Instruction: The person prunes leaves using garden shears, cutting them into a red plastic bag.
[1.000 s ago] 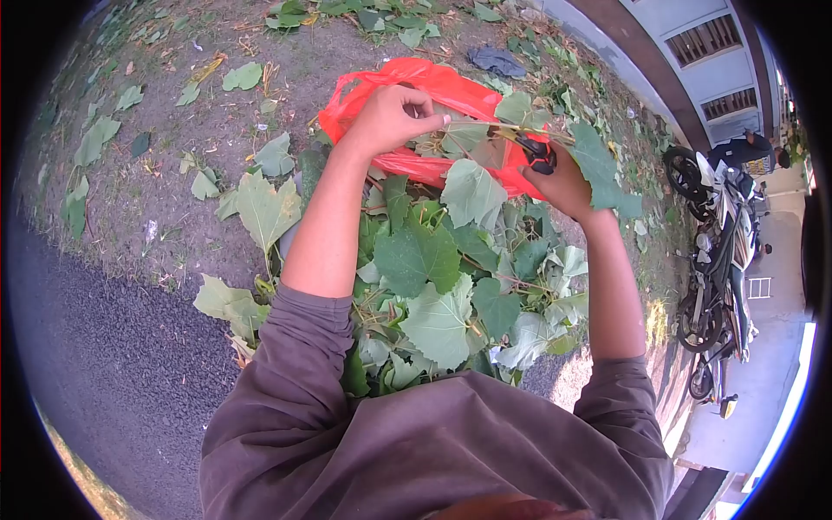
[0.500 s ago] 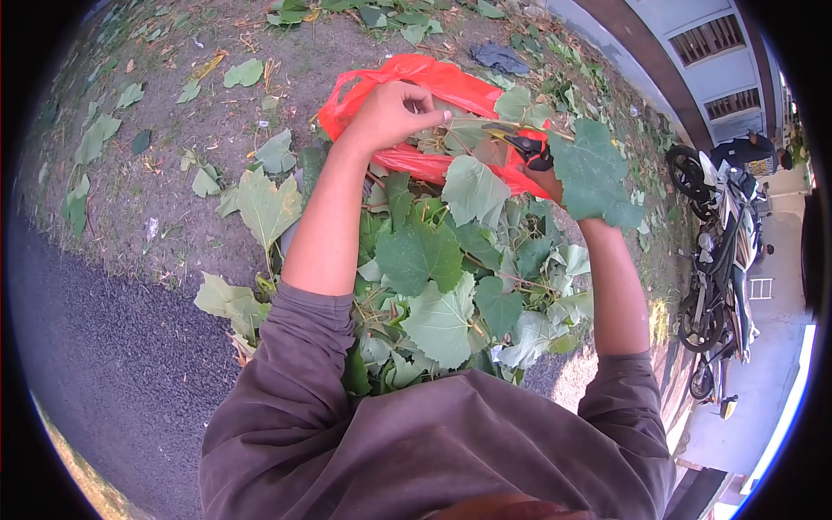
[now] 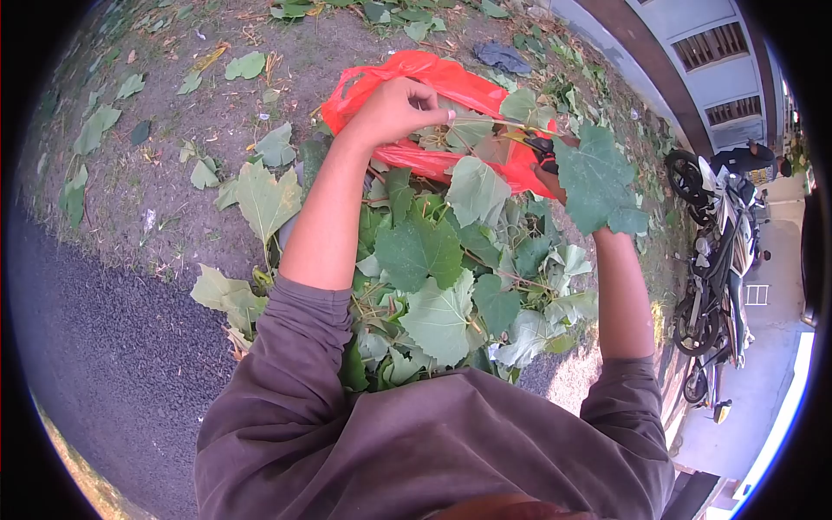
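My left hand (image 3: 397, 111) is closed in a pinch over the red plastic bag (image 3: 425, 66), holding one end of a leafy stem (image 3: 488, 121). That stem runs right across the bag's open mouth and bears a large green leaf (image 3: 598, 178). Partly hidden behind this leaf, my right hand (image 3: 549, 180) grips pruning shears (image 3: 542, 149) with dark handles. The shears are close to the stem, with their blades pointing left. Loose leaves show inside the bag. Nearer my body, a thick heap of cut leaves (image 3: 420, 253) lies below both forearms.
Scattered leaves (image 3: 245, 66) cover the bare soil ahead. A dark crumpled piece of plastic (image 3: 501, 57) lies beyond the bag. Dark asphalt (image 3: 121, 347) extends at the left. Off to the right stand parked motorcycles (image 3: 724, 251), a person (image 3: 752, 161) and a building wall (image 3: 667, 52).
My right hand and the shears have shifted slightly to the right, and more of the shears is hidden. The large leaf has moved a little. My left hand keeps its pinch.
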`<state>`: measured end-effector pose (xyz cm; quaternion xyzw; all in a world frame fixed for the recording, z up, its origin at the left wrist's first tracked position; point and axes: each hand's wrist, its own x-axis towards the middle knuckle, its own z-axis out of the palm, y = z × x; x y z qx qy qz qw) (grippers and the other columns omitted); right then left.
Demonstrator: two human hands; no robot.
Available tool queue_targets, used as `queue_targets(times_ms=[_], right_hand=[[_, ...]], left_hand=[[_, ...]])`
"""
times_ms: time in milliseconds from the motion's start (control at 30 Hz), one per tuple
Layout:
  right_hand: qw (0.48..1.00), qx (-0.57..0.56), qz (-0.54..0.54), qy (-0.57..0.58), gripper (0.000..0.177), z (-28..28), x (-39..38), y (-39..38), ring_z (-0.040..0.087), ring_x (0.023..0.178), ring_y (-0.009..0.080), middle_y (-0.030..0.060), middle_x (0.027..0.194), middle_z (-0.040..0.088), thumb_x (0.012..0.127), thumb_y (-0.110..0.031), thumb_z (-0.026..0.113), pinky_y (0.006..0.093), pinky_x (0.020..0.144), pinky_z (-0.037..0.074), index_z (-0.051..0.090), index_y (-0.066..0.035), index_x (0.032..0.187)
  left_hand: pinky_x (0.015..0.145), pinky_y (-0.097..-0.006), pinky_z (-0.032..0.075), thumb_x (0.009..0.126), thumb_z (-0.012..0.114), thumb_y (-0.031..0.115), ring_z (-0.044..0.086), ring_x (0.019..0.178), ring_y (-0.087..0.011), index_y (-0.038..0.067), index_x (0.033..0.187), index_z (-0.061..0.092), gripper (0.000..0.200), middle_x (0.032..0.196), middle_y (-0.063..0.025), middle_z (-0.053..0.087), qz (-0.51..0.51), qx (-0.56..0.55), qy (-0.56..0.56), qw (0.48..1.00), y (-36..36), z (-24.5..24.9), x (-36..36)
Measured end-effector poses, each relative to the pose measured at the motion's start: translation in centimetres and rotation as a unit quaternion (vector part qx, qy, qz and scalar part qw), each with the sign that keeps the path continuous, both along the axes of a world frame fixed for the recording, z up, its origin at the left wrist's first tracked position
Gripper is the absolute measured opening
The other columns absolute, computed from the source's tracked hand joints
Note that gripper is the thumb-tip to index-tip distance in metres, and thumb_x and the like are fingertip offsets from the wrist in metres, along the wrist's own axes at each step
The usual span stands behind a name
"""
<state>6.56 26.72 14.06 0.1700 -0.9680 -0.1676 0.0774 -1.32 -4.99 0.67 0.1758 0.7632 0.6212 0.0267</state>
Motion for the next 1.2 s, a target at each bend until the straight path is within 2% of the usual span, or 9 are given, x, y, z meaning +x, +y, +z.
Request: queue_targets(times_ms=[333,633,700,833,933,967,1033,1100,1200], right_hand=[[0.995,-0.073,0.043,0.057,0.052,-3.7,-2.2,4.5,0.07,0.097,0.0324,0.0143,0.106,0.075,0.084,-0.054,0.084,0.0486,0.085,0.054,0.077,-0.013,0.114],[0.985,-0.116,-0.102,-0.072,0.047,0.3,1.7,0.8,0.07,0.099,0.0277,0.0109,0.105,0.075,0.089,-0.041,0.083,0.0432,0.088,0.054,0.073,-0.009,0.122],[0.979,-0.123,-0.132,-0.1,0.046,1.1,1.0,-1.1,0.07,0.1,0.0266,0.0102,0.104,0.075,0.091,-0.038,0.083,0.042,0.089,0.054,0.072,-0.008,0.123],[0.966,-0.133,-0.174,-0.141,0.044,2.2,1.2,-2.7,0.07,0.101,0.025,0.009,0.104,0.075,0.093,-0.033,0.083,0.0402,0.09,0.054,0.07,-0.007,0.126],[0.766,-0.532,-0.177,-0.314,0.038,-0.7,0.9,0.4,0.07,0.083,0.0232,0.0133,0.092,0.072,0.099,-0.034,0.077,0.0357,0.079,0.056,0.072,0.004,0.101],[0.767,-0.534,-0.174,-0.311,0.038,-1.2,1.3,0.7,0.07,0.083,0.0232,0.0133,0.092,0.072,0.099,-0.034,0.077,0.0357,0.079,0.056,0.072,0.004,0.101],[0.553,-0.707,-0.199,-0.394,0.04,-2.2,2.2,0.4,0.072,0.084,0.03,0.0155,0.092,0.072,0.103,-0.034,0.068,0.043,0.083,0.059,0.069,0.005,0.111],[0.49,-0.727,-0.172,-0.45,0.054,-3.8,2.6,0.5,0.074,0.088,0.0376,0.0181,0.094,0.072,0.108,-0.045,0.055,0.0518,0.088,0.06,0.065,0.006,0.121],[0.288,-0.785,-0.12,-0.536,0.07,-3.9,4.6,-2.7,0.076,0.095,0.0413,0.0213,0.095,0.073,0.109,-0.058,0.042,0.0546,0.093,0.06,0.067,0.006,0.121]], left_hand=[[0.06,-0.0279,0.039,0.09,0.086,0.032,0.05,0.064,-0.0049,0.002,0.074,0.069,0.038,0.064,0.0052,0.057,0.019,0.001,-0.015,1.0,0.0,0.2,0.1],[0.062,-0.0282,0.041,0.089,0.087,0.033,0.052,0.065,-0.0056,0.002,0.075,0.071,0.038,0.065,0.0043,0.058,0.041,-0.014,-0.021,0.999,0.0,-0.5,-0.5],[0.046,-0.0294,0.041,0.089,0.086,0.039,0.052,0.052,-0.0085,0.003,0.083,0.074,0.038,0.067,0.0008,0.062,0.042,-0.001,0.003,0.999,-0.1,-1.3,-1.0],[0.064,-0.0271,0.04,0.092,0.085,0.034,0.051,0.067,-0.0046,0.003,0.079,0.074,0.036,0.067,0.006,0.059,0.034,0.018,-0.025,0.999,0.0,-0.7,-0.4],[0.065,-0.026,0.039,0.096,0.082,0.033,0.051,0.069,-0.0036,0.003,0.086,0.075,0.033,0.071,0.0071,0.06,0.017,0.045,0.001,0.999,0.4,0.0,-0.3],[0.067,-0.0255,0.041,0.097,0.081,0.032,0.053,0.072,-0.0032,0.003,0.089,0.075,0.031,0.073,0.0072,0.062,0.015,0.057,0.021,0.998,0.5,0.1,-0.1],[0.069,-0.0249,0.043,0.098,0.08,0.031,0.054,0.074,-0.0028,0.002,0.092,0.074,0.03,0.076,0.0072,0.063,0.015,0.067,0.035,0.997,0.6,0.0,-0.1],[0.075,-0.0254,0.048,0.1,0.078,0.027,0.059,0.08,-0.0037,0.002,0.1,0.077,0.025,0.083,0.0058,0.067,0.014,0.106,0.054,0.993,0.8,-0.5,-0.2],[0.081,-0.0268,0.051,0.102,0.076,0.023,0.064,0.087,-0.0063,0.002,0.109,0.078,0.022,0.09,0.003,0.071,0.008,0.094,0.063,0.994,0.8,0.2,0.6]])
